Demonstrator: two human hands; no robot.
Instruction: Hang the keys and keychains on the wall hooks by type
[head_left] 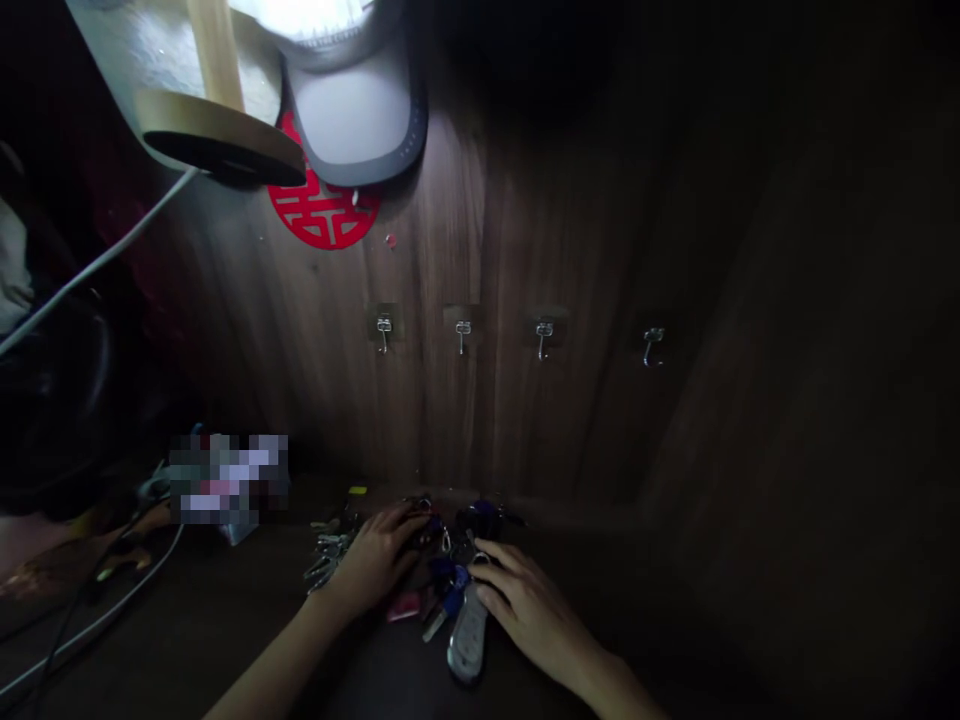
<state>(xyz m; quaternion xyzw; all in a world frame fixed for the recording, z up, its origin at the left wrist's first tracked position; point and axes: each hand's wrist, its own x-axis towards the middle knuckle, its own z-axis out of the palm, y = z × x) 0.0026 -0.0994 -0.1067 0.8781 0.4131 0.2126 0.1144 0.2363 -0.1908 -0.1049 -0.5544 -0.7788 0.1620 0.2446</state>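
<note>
On the dark wooden surface lies a pile of keys. My left hand [380,552] reaches over it, thumb and fingers apart, the tips beside a small carabiner clip [446,540]. A bunch of silver keys [326,560] spreads out to its left. My right hand [525,605] comes in from the right with fingers spread, touching or close to the ring of a grey remote fob [469,635]. Several blue-headed keys [452,590] lie between the hands. Below my left hand is a small pink-red tag [405,606]. Dim light hides the fingertip contacts.
Several metal hooks, one of them a bare hook [463,335], line the wooden wall. A grey cap [360,115] hangs above, over a red paper ornament [322,215]. A lamp base [221,130] and white cable [112,250] are at left, near a blurred-out box [229,480].
</note>
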